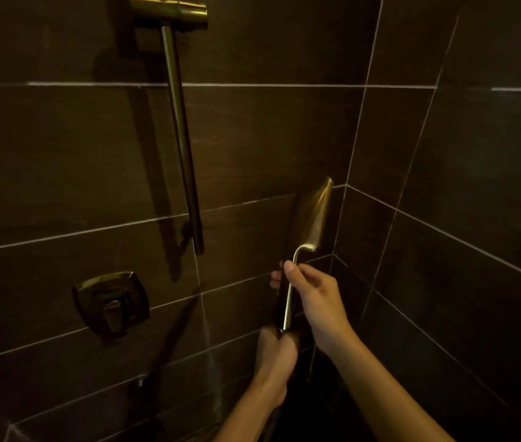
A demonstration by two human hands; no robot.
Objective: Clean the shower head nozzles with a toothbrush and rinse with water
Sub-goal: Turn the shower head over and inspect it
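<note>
Shower head point(311, 215) stands upright, held by its handle point(288, 301), close to the corner of the dark tiled walls point(61, 154). Fingers of the right hand point(315, 298) are curled around the upper part of the handle, and the thumb point(291, 270) lies along the metal. Lower, the left hand point(276, 352) grips the bottom end of the handle with the fingers closed around it. Further left, a brass slide bar point(182, 138) is fixed on the wall, and below it a square valve point(112, 301).
</note>
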